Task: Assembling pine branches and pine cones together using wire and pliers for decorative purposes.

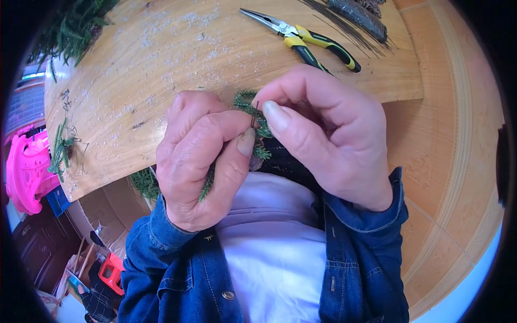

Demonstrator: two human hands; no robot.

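Note:
My left hand [196, 156] is closed round a green artificial pine sprig [245, 100], whose needles show above, beside and below the fingers. Its thumb and forefinger pinch the sprig's middle, where a short bit of thin brown wire [253, 121] shows. Close beside it, my right hand [336, 132] has thumb and forefinger nearly together at the tip of this dark wire; the other fingers curl into the palm. Both hands are just off the table's near edge, in front of my body. Part of the sprig is hidden behind the hands.
Long-nose pliers [293, 33] with yellow and black handles lie on the wooden table [177, 59], which is strewn with whitish flakes. Beyond them is a bundle of thin dark wires [350, 32]. Green sprigs lie in a pile [72, 32] at far left. A pink plastic item [27, 172] stands left.

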